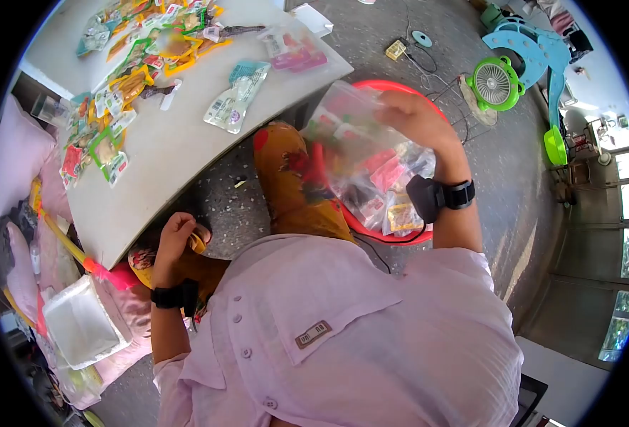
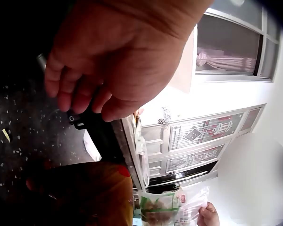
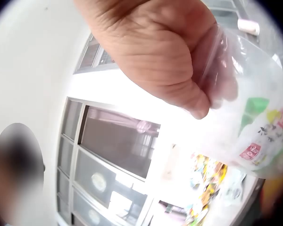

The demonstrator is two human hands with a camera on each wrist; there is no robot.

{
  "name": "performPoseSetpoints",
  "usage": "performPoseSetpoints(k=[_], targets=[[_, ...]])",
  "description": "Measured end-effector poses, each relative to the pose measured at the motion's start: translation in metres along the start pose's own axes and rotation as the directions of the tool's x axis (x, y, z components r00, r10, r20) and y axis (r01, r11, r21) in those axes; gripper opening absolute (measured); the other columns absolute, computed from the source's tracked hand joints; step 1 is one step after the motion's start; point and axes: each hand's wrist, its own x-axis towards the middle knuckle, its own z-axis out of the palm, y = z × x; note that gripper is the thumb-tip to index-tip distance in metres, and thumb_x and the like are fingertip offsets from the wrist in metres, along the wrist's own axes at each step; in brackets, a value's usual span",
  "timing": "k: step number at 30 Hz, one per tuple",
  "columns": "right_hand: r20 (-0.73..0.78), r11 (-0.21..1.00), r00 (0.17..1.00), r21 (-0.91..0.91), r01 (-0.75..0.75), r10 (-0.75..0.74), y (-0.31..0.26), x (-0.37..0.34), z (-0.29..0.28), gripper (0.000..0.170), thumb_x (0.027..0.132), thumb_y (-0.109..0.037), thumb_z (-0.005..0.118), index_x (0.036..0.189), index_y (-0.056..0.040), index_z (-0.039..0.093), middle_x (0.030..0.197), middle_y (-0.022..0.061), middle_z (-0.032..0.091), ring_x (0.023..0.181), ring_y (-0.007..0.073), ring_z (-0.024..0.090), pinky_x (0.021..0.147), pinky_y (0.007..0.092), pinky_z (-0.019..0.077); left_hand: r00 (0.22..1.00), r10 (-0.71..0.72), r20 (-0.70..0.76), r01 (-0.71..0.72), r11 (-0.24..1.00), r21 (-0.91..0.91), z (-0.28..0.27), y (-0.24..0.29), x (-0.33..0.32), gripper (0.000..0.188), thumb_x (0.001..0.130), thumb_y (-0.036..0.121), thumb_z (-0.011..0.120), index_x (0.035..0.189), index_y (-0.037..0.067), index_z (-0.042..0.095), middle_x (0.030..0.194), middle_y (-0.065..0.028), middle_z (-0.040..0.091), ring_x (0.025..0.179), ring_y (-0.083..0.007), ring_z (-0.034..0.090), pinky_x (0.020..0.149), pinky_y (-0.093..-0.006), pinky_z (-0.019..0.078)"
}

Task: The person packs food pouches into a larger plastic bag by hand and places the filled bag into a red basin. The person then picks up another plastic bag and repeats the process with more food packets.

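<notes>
My right hand (image 1: 418,121) pinches the top edge of a clear plastic food packet (image 1: 339,124), thumb on one side and fingers on the other. In the right wrist view the packet (image 3: 262,127) shows green and red print. It hangs over a red basin (image 1: 319,162), where several clear and coloured packets (image 1: 382,181) lie. My left hand (image 1: 179,238) is by the left knee, near the table edge. In the left wrist view its fingers (image 2: 82,96) hang loosely curled and hold nothing.
Many small snack packets (image 1: 126,85) are spread on the white table (image 1: 186,153). One silvery packet (image 1: 236,96) lies near its edge, with a pink-and-clear bag (image 1: 297,53) beyond. A white foam box (image 1: 87,320) stands at left. A green fan (image 1: 496,84) stands on the floor at right.
</notes>
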Motion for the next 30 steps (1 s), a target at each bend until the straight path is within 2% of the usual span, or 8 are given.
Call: performPoseSetpoints(k=[3, 6, 10, 16, 19, 23, 26, 30], targets=[[-0.068, 0.960, 0.967, -0.122, -0.253, 0.247, 0.081, -0.018, -0.031, 0.011, 0.074, -0.011, 0.052, 0.078, -0.0009, 0.050, 0.063, 0.0080, 0.047, 0.063, 0.0111, 0.048, 0.056, 0.0276, 0.0378, 0.995, -0.082, 0.061, 0.082, 0.997, 0.004, -0.005, -0.039, 0.006, 0.009, 0.079, 0.011, 0.050, 0.083, 0.003, 0.051, 0.073, -0.0003, 0.051, 0.067, -0.0076, 0.048, 0.060, -0.0201, 0.0391], [-0.160, 0.921, 0.923, -0.125, -0.370, 0.349, 0.138, -0.047, -0.050, 0.013, 0.073, -0.013, 0.051, 0.077, -0.0009, 0.051, 0.065, 0.0107, 0.049, 0.063, 0.0160, 0.050, 0.057, 0.0297, 0.0391, 0.992, -0.123, 0.031, 0.123, 0.992, 0.004, -0.003, -0.064, 0.007, 0.011, 0.076, 0.012, 0.050, 0.082, 0.004, 0.051, 0.072, 0.0005, 0.050, 0.064, -0.0080, 0.045, 0.059, -0.0203, 0.0380], [-0.209, 0.766, 0.856, -0.382, -0.517, 0.474, 0.183, -0.088, -0.064, 0.018, 0.070, -0.017, 0.050, 0.078, -0.0011, 0.053, 0.073, 0.0176, 0.056, 0.069, 0.0283, 0.055, 0.060, 0.0349, 0.0413, 0.996, -0.087, 0.007, 0.085, 0.983, 0.166, -0.008, -0.091, 0.011, 0.012, 0.076, 0.013, 0.050, 0.083, 0.003, 0.052, 0.072, -0.0011, 0.051, 0.066, -0.0089, 0.047, 0.060, -0.0212, 0.0392], [-0.213, 0.615, 0.705, -0.363, -0.700, 0.677, 0.244, -0.161, -0.063, 0.019, 0.071, -0.018, 0.049, 0.077, -0.0012, 0.053, 0.068, 0.0163, 0.057, 0.064, 0.0267, 0.057, 0.058, 0.0344, 0.0434, 0.996, -0.089, 0.004, 0.087, 0.974, 0.210, -0.009, -0.095, 0.016, 0.012, 0.076, 0.012, 0.051, 0.083, 0.003, 0.053, 0.073, -0.0022, 0.052, 0.069, -0.0098, 0.049, 0.063, -0.0214, 0.0401], [-0.235, 0.498, 0.532, -0.192, -0.846, 0.813, 0.254, -0.198, -0.054, 0.019, 0.072, -0.019, 0.048, 0.077, -0.0022, 0.054, 0.068, 0.0158, 0.058, 0.064, 0.0263, 0.058, 0.057, 0.0352, 0.0444, 0.990, -0.137, 0.031, 0.130, 0.976, 0.175, -0.013, -0.101, 0.021, 0.013, 0.075, 0.013, 0.051, 0.083, 0.002, 0.053, 0.073, -0.0018, 0.052, 0.069, -0.0096, 0.049, 0.063, -0.0214, 0.0402], [-0.498, 0.444, 0.600, -0.404, -0.800, 0.627, 0.313, -0.243, -0.052, 0.020, 0.075, -0.023, 0.046, 0.078, -0.0045, 0.055, 0.079, 0.0159, 0.059, 0.075, 0.0335, 0.057, 0.062, 0.0409, 0.0448, 0.983, -0.185, 0.019, 0.181, 0.976, 0.120, -0.013, -0.103, 0.020, 0.013, 0.075, 0.012, 0.051, 0.083, 0.002, 0.053, 0.073, -0.0013, 0.052, 0.068, -0.0092, 0.049, 0.062, -0.0213, 0.0401], [-0.672, 0.294, 0.487, -0.389, -0.873, 0.558, 0.273, -0.238, -0.053, 0.019, 0.076, -0.023, 0.045, 0.083, -0.0070, 0.053, 0.078, 0.0175, 0.057, 0.077, 0.0351, 0.055, 0.064, 0.0409, 0.0441, 0.981, -0.194, -0.007, 0.194, 0.975, 0.111, -0.011, -0.100, 0.020, 0.013, 0.075, 0.012, 0.051, 0.084, 0.003, 0.053, 0.072, -0.0012, 0.052, 0.066, -0.0089, 0.048, 0.060, -0.0210, 0.0398], [-0.721, 0.176, 0.436, -0.409, -0.895, 0.538, 0.266, -0.253, -0.047, 0.021, 0.080, -0.022, 0.039, 0.091, -0.0115, 0.053, 0.087, 0.0148, 0.057, 0.082, 0.0340, 0.055, 0.068, 0.0435, 0.0437, 0.983, -0.184, -0.003, 0.183, 0.979, 0.088, -0.011, -0.102, 0.020, 0.013, 0.075, 0.012, 0.051, 0.083, 0.003, 0.054, 0.071, -0.0010, 0.052, 0.063, -0.0086, 0.048, 0.058, -0.0206, 0.0393]])
